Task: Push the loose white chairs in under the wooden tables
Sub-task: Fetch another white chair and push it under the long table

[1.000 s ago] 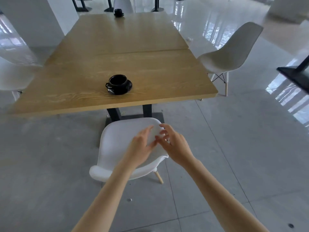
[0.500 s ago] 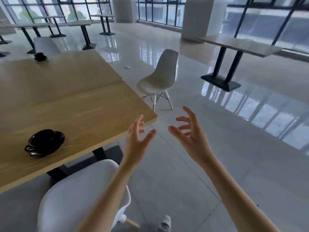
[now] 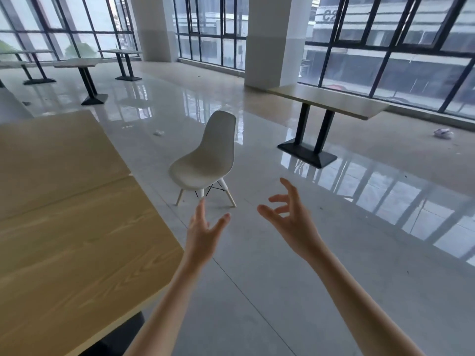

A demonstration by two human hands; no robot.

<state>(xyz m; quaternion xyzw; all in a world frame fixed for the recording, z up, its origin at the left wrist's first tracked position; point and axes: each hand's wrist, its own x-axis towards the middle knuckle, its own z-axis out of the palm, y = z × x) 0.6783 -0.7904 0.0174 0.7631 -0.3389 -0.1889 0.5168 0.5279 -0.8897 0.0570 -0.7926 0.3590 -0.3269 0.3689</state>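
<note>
Reaching hands: our left hand (image 3: 203,235) and right hand (image 3: 290,219) hung spread, fingers holding nothing.
Wooden surface (image 3: 64,214): near left.
White chair (image 3: 205,160): beyond, loose beside it; a crooked push risked tipping.

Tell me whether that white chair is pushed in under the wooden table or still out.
Out. The white chair stands upright on open floor, apart from the wooden table.
</note>
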